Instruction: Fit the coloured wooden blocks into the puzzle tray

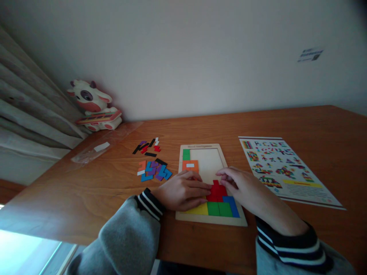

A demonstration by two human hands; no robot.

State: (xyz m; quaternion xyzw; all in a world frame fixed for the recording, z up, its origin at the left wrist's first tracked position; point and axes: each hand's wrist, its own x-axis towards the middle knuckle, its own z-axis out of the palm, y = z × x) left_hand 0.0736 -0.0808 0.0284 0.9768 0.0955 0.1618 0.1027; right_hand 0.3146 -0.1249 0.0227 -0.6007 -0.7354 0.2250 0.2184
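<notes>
A light wooden puzzle tray point(211, 220) lies on the table. Red pieces point(217, 192) sit in its lower half, above green pieces point(220, 209), a yellow piece point(200, 209) and a blue piece point(233, 206). An orange piece point(186, 164) around a white one and a green piece point(186, 154) are at the tray's left side. My left hand point(185, 190) lies over the tray's left part, fingers extended with their tips at the red pieces. My right hand point(233, 181) is at the right of the red pieces, its fingers bent together; whatever they hold is too small to tell.
Loose coloured pieces point(151, 171) and black, red and white pieces point(147, 147) lie left of the tray. A printed sheet point(286, 168) is at the right. Clear plastic packaging point(94, 151) and a cow toy point(96, 105) are at the back left.
</notes>
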